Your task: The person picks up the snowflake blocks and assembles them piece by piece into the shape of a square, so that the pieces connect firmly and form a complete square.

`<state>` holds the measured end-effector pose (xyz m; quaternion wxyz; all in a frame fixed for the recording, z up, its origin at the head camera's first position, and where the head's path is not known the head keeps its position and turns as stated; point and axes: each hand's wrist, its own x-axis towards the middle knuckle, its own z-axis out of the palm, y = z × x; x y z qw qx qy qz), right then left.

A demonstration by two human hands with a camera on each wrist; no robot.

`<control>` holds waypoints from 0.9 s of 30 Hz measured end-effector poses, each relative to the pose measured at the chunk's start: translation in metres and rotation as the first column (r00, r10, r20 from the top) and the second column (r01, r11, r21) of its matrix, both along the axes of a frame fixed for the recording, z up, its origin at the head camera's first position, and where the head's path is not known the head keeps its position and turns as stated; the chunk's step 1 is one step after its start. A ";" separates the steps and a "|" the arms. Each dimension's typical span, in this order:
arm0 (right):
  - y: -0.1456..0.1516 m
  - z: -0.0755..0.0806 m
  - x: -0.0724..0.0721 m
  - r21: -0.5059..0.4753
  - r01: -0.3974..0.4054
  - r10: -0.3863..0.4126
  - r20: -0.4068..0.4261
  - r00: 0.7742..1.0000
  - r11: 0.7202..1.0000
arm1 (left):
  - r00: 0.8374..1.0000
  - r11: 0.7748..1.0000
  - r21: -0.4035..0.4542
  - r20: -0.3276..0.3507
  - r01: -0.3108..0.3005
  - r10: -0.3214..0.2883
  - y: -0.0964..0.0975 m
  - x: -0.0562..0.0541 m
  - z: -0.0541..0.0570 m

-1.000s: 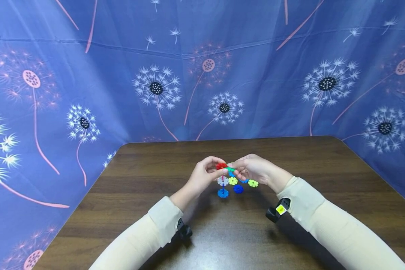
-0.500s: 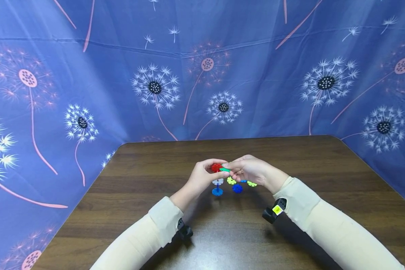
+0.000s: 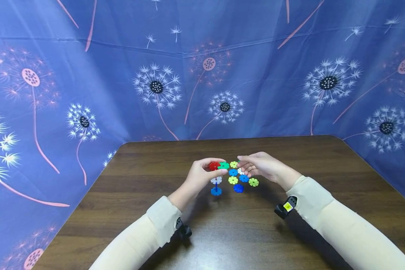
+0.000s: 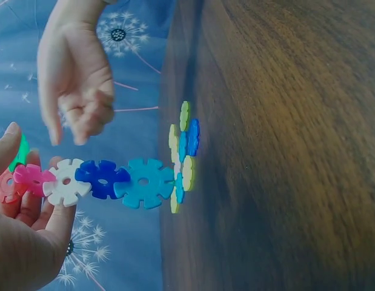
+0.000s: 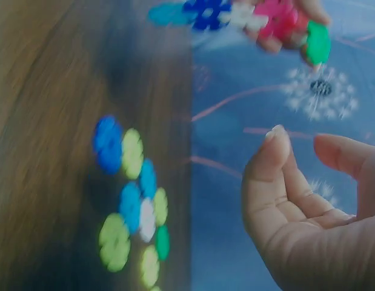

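Note:
In the head view my left hand (image 3: 200, 174) grips the top of a chain of interlocking snowflake discs, held above the table. From the bottom up, the left wrist view shows a light blue disc (image 4: 136, 195), a dark blue disc (image 4: 105, 171), a white disc (image 4: 75, 193), a pink disc (image 4: 28, 174) and a red disc (image 4: 6, 188). A green disc (image 3: 224, 166) sticks out from the red one, by my left fingertips. To its right, my right hand (image 3: 268, 168) holds nothing; its thumb and fingers are apart in the right wrist view.
Loose discs lie grouped on the wooden table (image 3: 138, 176), below and around the right hand: yellow-green discs (image 3: 253, 182), a dark blue disc (image 3: 238, 188), light blue discs (image 3: 244, 178), a white disc (image 5: 147, 221) and a green disc (image 5: 163, 244). A patterned blue curtain (image 3: 266, 112) hangs behind.
My right hand has let go of the green disc and moved right, away from the chain. The left hand still holds the chain, which has shifted slightly left.

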<state>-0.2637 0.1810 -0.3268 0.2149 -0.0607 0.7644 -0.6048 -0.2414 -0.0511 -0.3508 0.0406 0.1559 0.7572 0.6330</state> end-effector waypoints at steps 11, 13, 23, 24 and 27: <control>0.031 -0.028 -0.008 0.185 0.100 -0.088 -0.074 0.993 0.978 | 0.999 1.000 -0.003 0.041 0.012 -0.012 0.001 0.010 0.015; 0.031 -0.031 -0.009 0.221 0.135 -0.123 -0.067 0.990 0.966 | 1.000 1.000 0.000 0.030 0.010 -0.010 0.002 0.010 0.014; 0.028 -0.049 -0.008 0.375 0.180 -0.156 -0.094 0.983 0.910 | 0.999 1.000 0.003 0.034 0.010 -0.010 0.003 0.001 0.003; 0.027 -0.051 -0.007 0.396 0.181 -0.153 -0.103 0.983 0.900 | 0.999 1.000 0.004 0.037 0.010 -0.010 0.003 0.001 0.003; 0.026 -0.055 -0.007 0.440 0.193 -0.146 -0.139 0.979 0.877 | 0.999 1.000 0.008 0.050 0.013 -0.014 0.004 0.000 0.003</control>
